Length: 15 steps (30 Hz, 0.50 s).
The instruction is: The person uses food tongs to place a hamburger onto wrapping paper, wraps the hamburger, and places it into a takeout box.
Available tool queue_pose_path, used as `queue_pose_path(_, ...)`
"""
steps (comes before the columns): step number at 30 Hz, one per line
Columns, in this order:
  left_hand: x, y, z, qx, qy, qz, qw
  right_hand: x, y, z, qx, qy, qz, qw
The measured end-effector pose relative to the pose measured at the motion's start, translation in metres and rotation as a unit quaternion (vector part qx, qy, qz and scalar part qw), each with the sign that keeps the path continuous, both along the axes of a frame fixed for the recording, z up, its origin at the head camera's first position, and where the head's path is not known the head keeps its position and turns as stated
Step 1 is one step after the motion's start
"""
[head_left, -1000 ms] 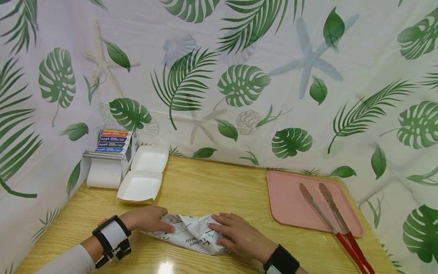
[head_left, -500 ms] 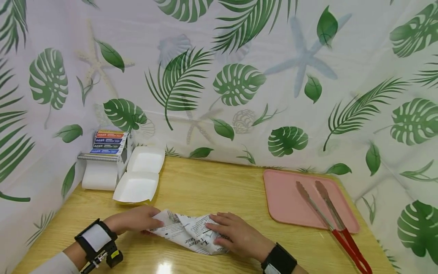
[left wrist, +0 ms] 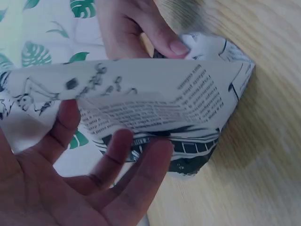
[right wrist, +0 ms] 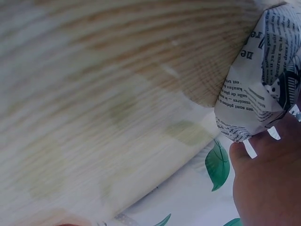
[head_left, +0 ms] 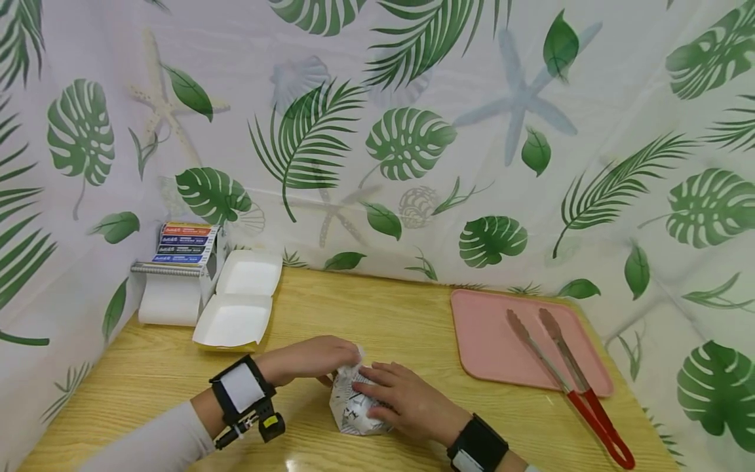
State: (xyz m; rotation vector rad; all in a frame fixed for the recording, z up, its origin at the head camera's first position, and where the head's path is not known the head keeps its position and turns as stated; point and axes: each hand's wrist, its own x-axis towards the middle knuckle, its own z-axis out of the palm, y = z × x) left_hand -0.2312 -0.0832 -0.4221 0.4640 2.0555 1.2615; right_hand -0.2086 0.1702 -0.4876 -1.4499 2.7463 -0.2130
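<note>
A sheet of newsprint-patterned wrapping paper [head_left: 352, 410], folded into a compact packet, lies on the wooden table in front of me. My left hand [head_left: 315, 359] grips its left flap, which is raised and brought over the packet. In the left wrist view the flap [left wrist: 141, 80] runs as a long band past the left fingers [left wrist: 157, 160]. My right hand [head_left: 409, 403] rests on the packet's right side with its fingers spread over the paper. Up close, the right wrist view has this hand [right wrist: 270, 174] against the printed paper [right wrist: 254, 89]. What the paper encloses is hidden.
A white hinged takeout box [head_left: 232, 321] stands open at the back left, beside a dispenser [head_left: 179, 262] with a white roll [head_left: 170, 300]. On the right, red-handled tongs [head_left: 580, 393] lie across a pink tray [head_left: 483, 341]. Leaf-patterned cloth hangs behind.
My left hand has moved right, bringing the left end of the paper up and over, so the packet is now shorter. The right hand has stayed in place on the paper.
</note>
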Motion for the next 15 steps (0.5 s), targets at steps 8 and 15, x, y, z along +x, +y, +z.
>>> queue_pose_path(8, 0.005, -0.002, -0.032, 0.036, 0.126, -0.074, 0.9886, 0.000, 0.000, -0.004, -0.010, -0.026, -0.018, 0.9995)
queue_pose_path(15, 0.025, 0.001, -0.065, -0.020, 0.331, -0.124, 0.9352, 0.002, 0.004, -0.003, -0.034, -0.095, -0.057, 0.9933)
